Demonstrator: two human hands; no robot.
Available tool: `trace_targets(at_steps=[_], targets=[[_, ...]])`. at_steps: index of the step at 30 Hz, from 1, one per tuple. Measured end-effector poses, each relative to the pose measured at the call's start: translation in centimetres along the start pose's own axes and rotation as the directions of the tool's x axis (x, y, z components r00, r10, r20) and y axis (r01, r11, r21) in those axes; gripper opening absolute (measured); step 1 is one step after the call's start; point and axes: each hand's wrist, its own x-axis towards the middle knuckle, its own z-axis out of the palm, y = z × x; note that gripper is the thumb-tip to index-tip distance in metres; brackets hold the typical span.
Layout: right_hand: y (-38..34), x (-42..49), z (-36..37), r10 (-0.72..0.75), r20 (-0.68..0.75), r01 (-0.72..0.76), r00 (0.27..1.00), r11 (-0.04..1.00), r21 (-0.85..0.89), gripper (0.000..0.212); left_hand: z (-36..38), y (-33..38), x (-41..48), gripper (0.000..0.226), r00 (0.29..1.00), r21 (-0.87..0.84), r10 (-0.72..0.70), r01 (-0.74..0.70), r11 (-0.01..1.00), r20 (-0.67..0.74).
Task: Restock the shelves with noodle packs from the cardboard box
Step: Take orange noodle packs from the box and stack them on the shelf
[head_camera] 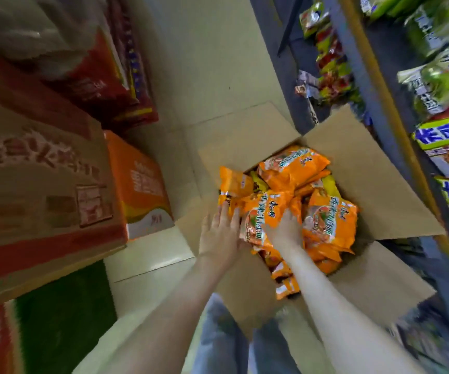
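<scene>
Left edge: a large brown cardboard carton with red print (42, 184) is stacked there. A smaller orange carton (139, 184) is set just beside it, and dark red sacks (110, 76) are piled further back.
Floor: pale tiles (212, 49) are laid along the aisle. A green mat (64, 319) is seen at lower left, beside the tiles.
Left hand (219, 233): it is laid with straight fingers against the left side of the upper noodle pack. The grip is wide and nothing is enclosed.
Upper noodle pack (261, 211): an orange plastic wrapper with a printed bowl picture, lying on top of the heap inside the box, between the two hands.
Right hand (285, 230): the fingers are curled over that pack, and the grip is closed round it.
Box: an open brown cardboard box (374, 171) is stood on the floor with its flaps spread. It is filled with loose orange noodle packs (293, 166).
Shelves: blue-grey metal shelves (363, 76) are ranged along the right, just beside the box. They are stocked with green and white packets (439, 74) above and with red and yellow packets (328, 63) lower down.
</scene>
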Motion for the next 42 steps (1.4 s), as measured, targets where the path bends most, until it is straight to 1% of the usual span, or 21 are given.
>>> trace_targets(at_steps=[5, 7, 9, 11, 13, 16, 18, 19, 21, 23, 25, 26, 27, 28, 29, 31, 33, 36, 39, 41, 42], targets=[[-0.4, 2.0, 2.1, 0.179, -0.111, -0.168, 0.978, 0.98, 0.103, 0.088, 2.1, -0.8, 2.1, 0.074, 0.999, 0.01, 0.036, -0.036, 0.999, -0.019], [-0.3, 2.6, 2.3, 0.228, -0.12, -0.213, 0.966, 0.969, 0.125, 0.092, 2.3, -0.9, 2.3, 0.074, 0.999, 0.0, 0.038, -0.038, 0.999, -0.016], [-0.1, 2.8, 2.7, 0.242, -0.13, -0.221, 0.962, 0.963, 0.156, 0.087, 2.3, -0.8, 2.2, 0.074, 0.999, -0.02, 0.032, -0.033, 0.999, -0.013], [-0.1, 2.8, 3.1, 0.221, -0.086, -0.186, 0.971, 0.935, 0.302, 0.076, 2.2, -0.6, 2.0, 0.073, 0.999, -0.034, 0.034, -0.035, 0.999, -0.022], [-0.1, 2.1, 3.4, 0.17, -0.044, -0.126, 0.985, 0.859, 0.495, 0.066, 1.8, -0.5, 1.9, 0.071, 0.999, -0.051, 0.04, -0.041, 0.998, -0.036], [-0.2, 0.1, 2.5, 0.093, -0.095, -0.02, 0.991, 0.809, 0.587, 0.054, 0.3, 0.0, 1.3, 0.064, 0.996, -0.11, 0.05, -0.058, 0.992, -0.07], [-0.3, -1.8, 0.6, 0.018, -0.106, 0.052, 0.994, 0.779, 0.624, 0.052, -1.2, 0.7, 0.6, 0.061, 0.995, -0.252, 0.022, -0.046, 0.967, -0.097], [-0.2, -2.8, -0.8, -0.026, -0.097, 0.083, 0.995, 0.764, 0.639, 0.053, -2.0, 1.2, 0.2, 0.059, 0.994, -0.361, -0.017, -0.023, 0.932, -0.108], [0.1, -5.1, -4.1, -0.102, -0.078, 0.128, 0.992, 0.732, 0.669, 0.056, -4.2, 2.6, -0.9, 0.057, 0.986, -0.604, -0.127, 0.038, 0.796, -0.105], [0.3, -8.1, -8.2, -0.167, -0.075, 0.171, 0.983, 0.698, 0.695, 0.056, -7.2, 4.2, -2.8, 0.061, 0.968, -0.793, -0.246, 0.109, 0.6, -0.053], [0.4, -11.1, -12.5, -0.21, -0.107, 0.223, 0.972, 0.676, 0.702, 0.058, -10.9, 5.9, -5.1, 0.07, 0.942, -0.909, -0.335, 0.164, 0.384, 0.028], [0.4, -12.8, -14.7, -0.229, -0.126, 0.248, 0.965, 0.653, 0.715, 0.06, -12.7, 6.7, -6.2, 0.078, 0.934, -0.95, -0.349, 0.178, 0.256, 0.082], [0.5, -14.3, -16.7, -0.244, -0.144, 0.27, 0.959, 0.627, 0.731, 0.061, -14.4, 7.3, -7.3, 0.087, 0.933, -0.973, -0.326, 0.198, 0.118, 0.15], [0.5, -15.9, -18.8, -0.257, -0.156, 0.285, 0.954, 0.605, 0.743, 0.061, -16.2, 8.0, -8.7, 0.094, 0.94, -0.976, -0.269, 0.216, 0.003, 0.208], [0.5, -17.5, -20.8, -0.272, -0.166, 0.3, 0.948, 0.587, 0.752, 0.062, -17.8, 8.6, -9.9, 0.094, 0.958, -0.976, -0.188, 0.208, -0.063, 0.216], [0.4, -20.1, -24.7, -0.312, -0.195, 0.343, 0.93, 0.549, 0.762, 0.059, -20.8, 10.0, -12.4, 0.077, 0.99, -0.99, -0.078, 0.114, -0.086, 0.121], [0.2, -22.4, -28.1, -0.359, -0.247, 0.411, 0.9, 0.51, 0.755, 0.048, -23.7, 11.4, -14.3, 0.074, 0.999, -0.992, -0.045, 0.01, -0.128, 0.016], [-0.5, -25.3, -32.3, -0.389, -0.357, 0.519, 0.849, 0.495, 0.697, 0.039, -27.7, 13.8, -16.7, 0.069, 0.997, -0.975, -0.042, -0.078, -0.21, -0.071], [-1.1, -27.4, -35.5, -0.379, -0.443, 0.583, 0.813, 0.533, 0.614, 0.033, -30.6, 15.6, -17.5, 0.057, 0.991, -0.951, -0.056, -0.132, -0.28, -0.121], [-1.4, -28.1, -37.2, -0.34, -0.483, 0.587, 0.807, 0.562, 0.584, 0.033, -32.6, 16.4, -17.4, 0.062, 0.989, -0.926, -0.068, -0.148, -0.347, -0.132], [-1.6, -28.4, -38.1, -0.298, -0.517, 0.583, 0.803, 0.577, 0.573, 0.038, -33.7, 16.7, -17.3, 0.065, 0.987, -0.911, -0.067, -0.16, -0.38, -0.146]])
